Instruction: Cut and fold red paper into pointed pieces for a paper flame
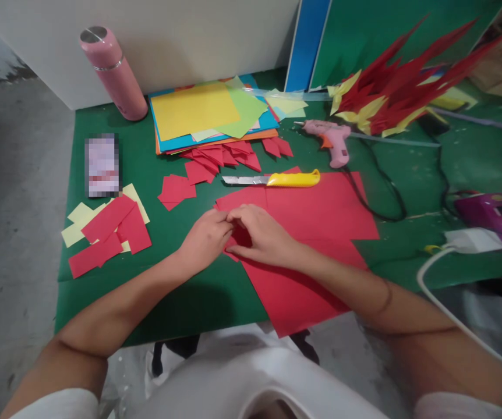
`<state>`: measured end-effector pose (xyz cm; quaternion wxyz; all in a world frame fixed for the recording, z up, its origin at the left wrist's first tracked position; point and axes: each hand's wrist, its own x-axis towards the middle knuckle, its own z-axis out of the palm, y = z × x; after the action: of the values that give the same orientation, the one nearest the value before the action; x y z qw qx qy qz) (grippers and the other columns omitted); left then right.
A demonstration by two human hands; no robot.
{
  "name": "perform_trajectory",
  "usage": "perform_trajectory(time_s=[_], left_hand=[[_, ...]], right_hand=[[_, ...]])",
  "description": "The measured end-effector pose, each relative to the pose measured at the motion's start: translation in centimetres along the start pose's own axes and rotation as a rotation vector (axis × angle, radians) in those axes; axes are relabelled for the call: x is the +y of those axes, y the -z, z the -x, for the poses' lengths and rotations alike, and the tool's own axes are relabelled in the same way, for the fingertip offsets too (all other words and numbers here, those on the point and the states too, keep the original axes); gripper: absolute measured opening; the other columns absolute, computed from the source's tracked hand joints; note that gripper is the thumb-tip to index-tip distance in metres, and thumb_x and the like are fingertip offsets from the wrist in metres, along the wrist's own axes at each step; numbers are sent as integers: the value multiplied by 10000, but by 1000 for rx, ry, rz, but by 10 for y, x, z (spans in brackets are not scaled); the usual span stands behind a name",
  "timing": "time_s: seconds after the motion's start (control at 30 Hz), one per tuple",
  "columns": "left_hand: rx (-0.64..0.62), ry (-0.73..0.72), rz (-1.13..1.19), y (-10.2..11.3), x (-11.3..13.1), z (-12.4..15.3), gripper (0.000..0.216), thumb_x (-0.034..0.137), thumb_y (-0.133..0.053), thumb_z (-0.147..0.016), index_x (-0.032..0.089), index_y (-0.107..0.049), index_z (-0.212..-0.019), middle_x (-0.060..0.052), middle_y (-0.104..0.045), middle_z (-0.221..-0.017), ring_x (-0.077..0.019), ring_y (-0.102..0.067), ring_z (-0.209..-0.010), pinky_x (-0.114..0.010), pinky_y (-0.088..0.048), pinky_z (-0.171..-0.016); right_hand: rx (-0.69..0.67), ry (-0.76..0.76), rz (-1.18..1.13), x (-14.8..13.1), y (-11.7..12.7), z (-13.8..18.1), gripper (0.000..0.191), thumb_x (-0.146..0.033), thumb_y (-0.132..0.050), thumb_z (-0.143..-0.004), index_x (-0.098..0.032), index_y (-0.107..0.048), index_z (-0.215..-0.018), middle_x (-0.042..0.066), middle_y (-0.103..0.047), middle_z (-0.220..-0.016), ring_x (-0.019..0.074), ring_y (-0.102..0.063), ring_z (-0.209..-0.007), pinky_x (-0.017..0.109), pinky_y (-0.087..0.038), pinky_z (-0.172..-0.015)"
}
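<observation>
My left hand [206,240] and my right hand [265,235] meet over the front middle of the table, fingertips touching. Both are closed in a pinch on a small piece of red paper [232,254], mostly hidden by the fingers; a corner shows by my right thumb. Beneath my right hand and forearm lie large red paper sheets [321,206], one reaching past the table's front edge. Just beyond the hands, a yellow-handled utility knife [292,179] rests with its blade out, pointing left. Behind it are several folded red paper pieces [222,156] and a few flat red squares [176,189].
Coloured paper [196,110] is stacked at the back, beside a pink bottle [115,75]. A phone [102,166] and red and yellow scraps [106,227] lie left. Rightward are a pink glue gun [332,139] with its cord, a spiky red paper piece [391,87] and a purple power strip [491,212].
</observation>
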<state>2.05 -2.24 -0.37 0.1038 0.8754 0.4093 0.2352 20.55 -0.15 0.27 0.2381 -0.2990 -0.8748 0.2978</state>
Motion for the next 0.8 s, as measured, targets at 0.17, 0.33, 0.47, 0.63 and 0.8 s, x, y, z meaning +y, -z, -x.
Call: perform_trajectory(time_s=[0.17,0.33,0.47,0.63,0.8], left_hand=[[83,-8,81,-5,-3,3,206,89,-520,-952,132,-710,-885,-86,-740,-929,-179,-689,-854,-328,-560,-800],[242,65,241,-5,-3,2,157,134,-585,-942,166,-703,-1041,-92,-733,-1105,-181,-698,-1018,-330,-574,-892],[339,219,406,0,-4,-1,184,185,-645,-914,198,-693,-1091,-63,-708,-1093,-88,-676,-740,-219,-576,-700],[356,277,516,-1,-6,-2,206,250,-647,-923,203,-687,-1119,-57,-690,-1082,-63,-652,-697,-196,-573,-679],[357,290,583,-1,-6,-2,205,239,-655,-916,199,-684,-1115,-55,-708,-1040,-77,-657,-722,-199,-576,-687]], right_hand=[[58,-19,-48,9,3,-1,676,-568,-828,-675,-234,-503,-1165,81,-615,-1073,269,-588,-922,408,-485,-779],[224,-73,97,32,27,-3,693,-664,-756,-715,-250,-546,-1230,83,-618,-1040,279,-587,-946,436,-471,-839],[213,68,252,40,37,-4,507,-614,-667,-834,-272,-624,-1206,107,-609,-1166,298,-563,-1096,471,-422,-938],[177,115,338,37,32,-4,306,-487,-584,-944,-288,-674,-1158,97,-606,-1249,282,-544,-1157,475,-381,-983],[225,128,407,36,28,-3,321,-448,-625,-926,-282,-658,-1199,110,-588,-1303,294,-517,-1177,477,-376,-982]])
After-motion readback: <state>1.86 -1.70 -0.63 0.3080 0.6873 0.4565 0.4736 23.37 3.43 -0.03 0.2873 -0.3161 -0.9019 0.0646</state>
